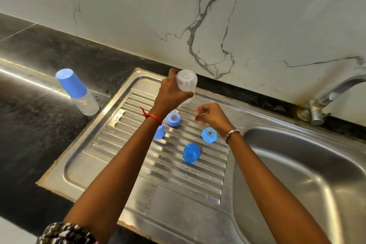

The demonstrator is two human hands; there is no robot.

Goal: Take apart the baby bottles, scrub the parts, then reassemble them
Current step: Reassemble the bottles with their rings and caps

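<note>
Above the steel drainboard [138, 194], left hand [170, 93] grips the clear bottle [186, 83]; right hand [212, 115], loosely curled, holds nothing.

Ribbed steel drainboard [162, 200] under blue bottle parts [190, 153]

Capped bottle [77, 92] stands left of drainboard [138, 194]; basin [309, 174] right.

Showing a home kitchen: stainless-steel sink basin [309, 174] adjoining a ribbed draining board [158, 164], set into a dark stone countertop [39, 115], with a metal tap [328, 95] standing against a white marble-veined wall [198, 16].
</note>
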